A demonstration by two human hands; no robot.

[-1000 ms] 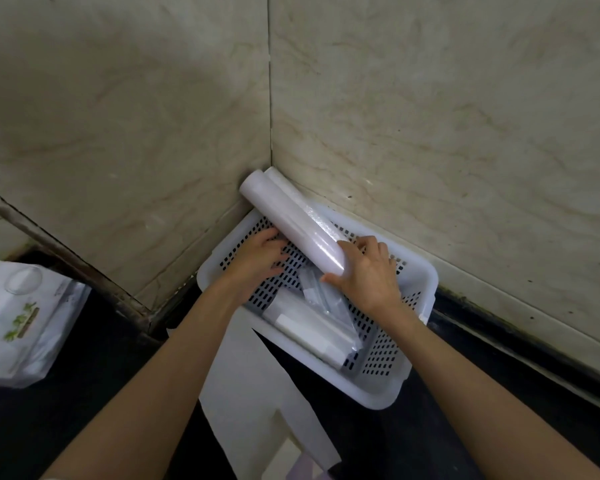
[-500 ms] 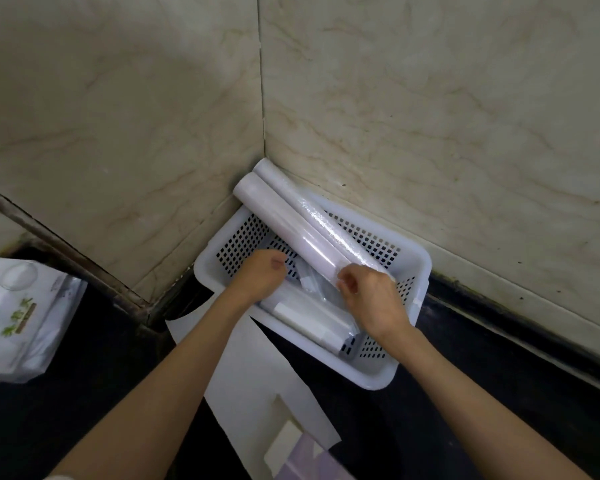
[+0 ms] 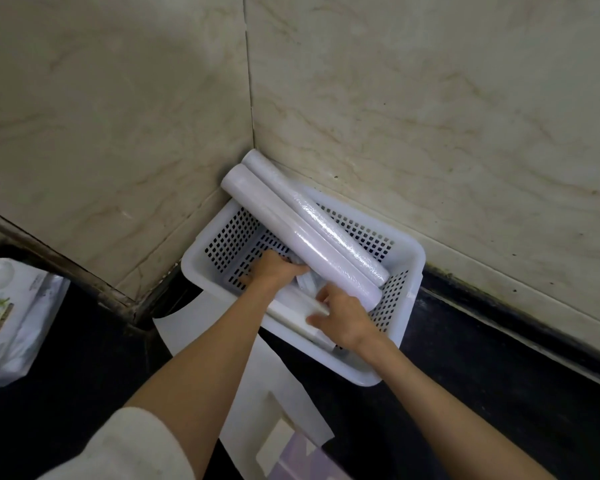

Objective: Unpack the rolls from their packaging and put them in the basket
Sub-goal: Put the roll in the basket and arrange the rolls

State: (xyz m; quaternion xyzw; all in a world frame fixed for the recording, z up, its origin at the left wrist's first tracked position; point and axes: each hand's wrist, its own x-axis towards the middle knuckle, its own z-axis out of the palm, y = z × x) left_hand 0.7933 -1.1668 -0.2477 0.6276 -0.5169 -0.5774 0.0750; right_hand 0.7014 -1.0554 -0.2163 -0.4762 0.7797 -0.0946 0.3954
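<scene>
A white perforated basket [image 3: 361,377] sits in the corner of two marble walls. Two long film-wrapped rolls [image 3: 291,230] [image 3: 329,220] lie diagonally across it, their far ends sticking out over the rim against the corner. A shorter roll [image 3: 286,306] lies along the basket's near side. My left hand [image 3: 274,271] is inside the basket, fingers curled under the long rolls onto a small clear-wrapped roll [image 3: 307,284]. My right hand [image 3: 343,322] grips the right end of the shorter roll.
Flat white packaging paper [image 3: 257,382] lies on the dark counter in front of the basket, with a pale box [image 3: 291,459] at the bottom edge. A white printed bag [image 3: 11,317] rests at far left. The walls close off the back and left.
My right hand let go of the long roll, which now rests in the basket, and dropped to the shorter roll. My left hand slid right, under the long rolls.
</scene>
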